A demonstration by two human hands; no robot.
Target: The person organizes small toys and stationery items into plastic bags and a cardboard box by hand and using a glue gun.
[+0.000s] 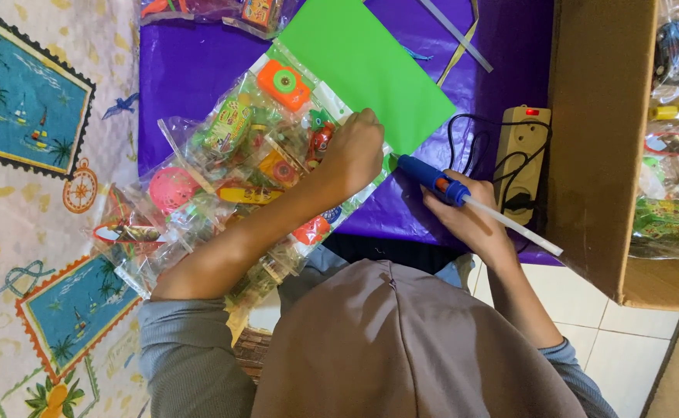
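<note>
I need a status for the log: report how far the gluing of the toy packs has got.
Done: toy packets lie bunched against the green card. In hand: left hand presses the packets at the card's edge; right hand aims the blue glue gun there. Left: no glue bead visible yet.

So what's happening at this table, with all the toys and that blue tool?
A person is bent over a purple surface. Their right hand grips a blue glue gun with a white glue stick poking out the back, its tip at the corner of a green sheet of paper. Their left hand presses down on clear plastic bags of small toys right beside that corner. The gun's black cord runs to a power strip, next to a cardboard box of more packaged toys.
</note>
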